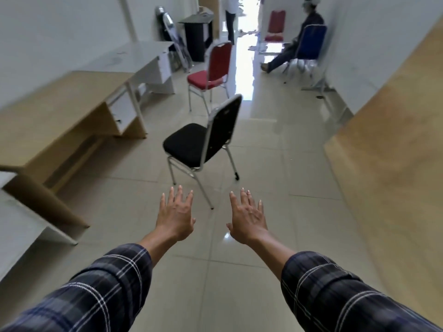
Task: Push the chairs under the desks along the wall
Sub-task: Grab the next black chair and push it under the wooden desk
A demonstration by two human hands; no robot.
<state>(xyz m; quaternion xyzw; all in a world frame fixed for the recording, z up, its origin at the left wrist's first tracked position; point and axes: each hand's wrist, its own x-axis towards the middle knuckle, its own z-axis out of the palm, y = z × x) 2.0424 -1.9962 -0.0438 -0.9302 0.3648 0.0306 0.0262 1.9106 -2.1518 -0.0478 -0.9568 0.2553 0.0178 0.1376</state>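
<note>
Both hands, left hand (176,215) and right hand (249,216), reach forward empty, fingers spread wide. Just beyond stands the black chair (201,144), apart from the wooden desk (60,111) at left. Next, I judge, grip its backrest and push left.

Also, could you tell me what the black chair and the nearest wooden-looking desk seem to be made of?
The black chair appears to have a shiny metal tube frame, judging by its bright silver legs, with matte black padding, probably fabric. The desk looks like pale wood-grain laminate board with a white drawer front; the blur leaves solid wood possible.
</note>
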